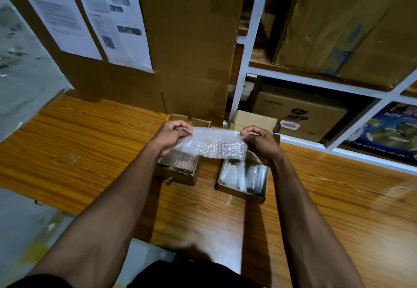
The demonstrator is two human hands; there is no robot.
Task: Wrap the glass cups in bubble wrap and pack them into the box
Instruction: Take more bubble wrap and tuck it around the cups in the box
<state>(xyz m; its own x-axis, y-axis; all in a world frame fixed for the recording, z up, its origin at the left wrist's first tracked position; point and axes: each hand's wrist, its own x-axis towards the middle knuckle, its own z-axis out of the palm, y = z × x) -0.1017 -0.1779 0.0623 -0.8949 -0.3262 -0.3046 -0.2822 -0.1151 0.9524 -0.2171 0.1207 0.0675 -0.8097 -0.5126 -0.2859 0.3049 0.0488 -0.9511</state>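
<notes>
A sheet of bubble wrap (214, 143) is stretched flat in the air between both hands. My left hand (170, 137) pinches its left end and my right hand (262, 141) pinches its right end. Below the left end stands an open cardboard box (180, 176) with bubble wrap inside. Below the right end stands a second open cardboard box (239, 190) that holds several clear glass cups (244, 176) lying side by side. Both boxes sit on the wooden table (90, 143). The sheet hides the far parts of both boxes.
A tall cardboard sheet (189, 46) leans upright behind the boxes, with printed papers (106, 14) pinned to another board at the left. A white shelf rack (316, 77) with large cartons stands at the right. A small open carton (252, 119) sits behind the cup box.
</notes>
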